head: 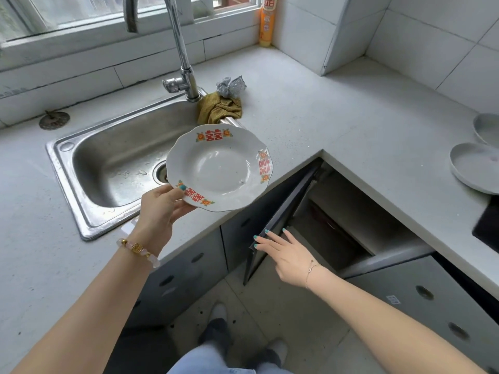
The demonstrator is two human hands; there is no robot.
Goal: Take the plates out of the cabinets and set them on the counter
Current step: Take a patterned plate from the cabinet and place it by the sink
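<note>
My left hand (159, 205) grips the near rim of a white scalloped plate (220, 168) with red characters and orange flowers, holding it level above the counter's front edge beside the sink. My right hand (283, 252) rests with spread fingers on the edge of the dark cabinet door (286, 209), which stands ajar below the counter corner. Inside the open cabinet (343, 211) I see pale shelves and a dark shape; I cannot tell what it is. Two plain white plates (472, 168) (486, 128) lie on the counter at the far right.
A steel sink (108, 168) with a tall faucet (186, 74) sits on the left. Cloths (221, 109) lie by the faucet base. A yellow bottle (267, 22) stands in the back corner. A black hob edge (486, 225) shows at right. My feet are on the floor.
</note>
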